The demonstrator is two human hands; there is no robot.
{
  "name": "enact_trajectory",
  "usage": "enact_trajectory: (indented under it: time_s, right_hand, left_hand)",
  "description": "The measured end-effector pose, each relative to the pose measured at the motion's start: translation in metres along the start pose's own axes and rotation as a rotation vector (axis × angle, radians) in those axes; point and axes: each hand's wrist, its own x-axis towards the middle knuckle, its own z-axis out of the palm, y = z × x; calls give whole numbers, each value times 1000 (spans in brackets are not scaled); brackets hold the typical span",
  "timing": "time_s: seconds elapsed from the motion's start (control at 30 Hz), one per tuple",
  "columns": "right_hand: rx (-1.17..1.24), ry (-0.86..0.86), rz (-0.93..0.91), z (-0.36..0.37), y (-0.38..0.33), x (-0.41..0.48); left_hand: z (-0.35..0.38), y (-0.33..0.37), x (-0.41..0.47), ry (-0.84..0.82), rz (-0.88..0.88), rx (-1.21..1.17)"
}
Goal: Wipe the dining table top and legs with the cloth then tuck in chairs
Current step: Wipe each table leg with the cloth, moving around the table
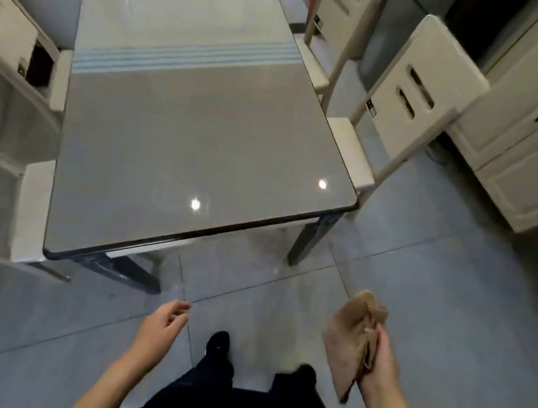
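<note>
The right hand (380, 358), lower right of the frame, grips a crumpled brown cloth (351, 333) above the floor. The left hand (163, 322), bottom centre, hangs loosely curled and empty. The table (182, 143) fills the upper middle, with chairs (410, 95) along its right edge.

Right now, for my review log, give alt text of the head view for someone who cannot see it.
A person stands at the near end of a glossy grey dining table, the right hand holding a crumpled brown cloth over the tiled floor, the left hand empty with relaxed fingers. Cream chairs stand along the table's right side.
</note>
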Motion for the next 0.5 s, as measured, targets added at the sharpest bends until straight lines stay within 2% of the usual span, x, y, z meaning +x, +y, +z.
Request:
enact_trajectory:
  time_s: [0.1, 0.2, 0.3, 0.4, 0.5]
  right_hand:
    - [8, -13, 78, -14, -30, 14]
    - [-16, 7, 77, -22, -60, 40]
    - [-39, -85, 43, -35, -83, 89]
    - [54, -214, 14, -31, -97, 137]
    - [103, -243, -32, -9, -104, 183]
  left_hand:
    - [35, 19, -3, 3, -24, -33]
    - [80, 47, 2, 12, -46, -68]
    - [122, 77, 24, -41, -55, -108]
    - [160, 95, 61, -113, -37, -84]
    - [193, 108, 111, -144, 2, -81]
